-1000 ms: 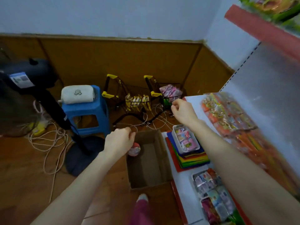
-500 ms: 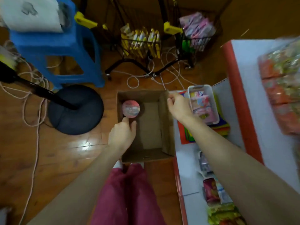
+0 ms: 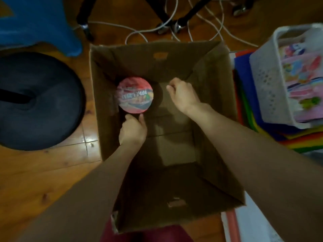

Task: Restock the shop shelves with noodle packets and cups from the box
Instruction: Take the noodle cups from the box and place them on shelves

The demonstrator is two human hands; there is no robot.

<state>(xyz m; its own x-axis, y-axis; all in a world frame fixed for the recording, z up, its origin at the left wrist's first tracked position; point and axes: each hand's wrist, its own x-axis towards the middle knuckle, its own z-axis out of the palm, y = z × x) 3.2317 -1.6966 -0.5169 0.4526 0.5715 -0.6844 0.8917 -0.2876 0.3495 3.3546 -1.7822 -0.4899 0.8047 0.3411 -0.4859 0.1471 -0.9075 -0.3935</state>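
Head view, looking straight down. Open box (image 3: 218,119) at centre frame, standing on the wood floor (image 3: 43,172), flaps up, brown inside dim. One cup (image 3: 135,95) in the upper left part of the box, upright on the bottom, round red printed lid facing up, close to the left wall.

Left grip (image 3: 132,131) inside the box, just below the cup in the frame: fingers curled, thumb and forefinger tips up against the lid's near edge. Real hold on the cup or mere touch: cannot tell. Right grip (image 3: 183,95) also inside the box, to the right of the cup and apart from it, a dark gap between; fingers curled in toward the palm, nothing held. Both bare forearms reaching in from the lower edge of the frame.

Left of the box: black round fan base (image 3: 35,102) on the floor; blue stool (image 3: 35,20) in the upper left corner. Above the box: white cables (image 3: 139,32) looping over the floor among dark metal legs. Right of the box: white basket (image 3: 267,88) full of pink and pastel packets, resting on a stack of coloured sheets (image 3: 244,88). Lower right: white shelf (image 3: 253,227) with a red edge. Bottom edge: maroon cloth (image 3: 148,234) just under the box's near wall.
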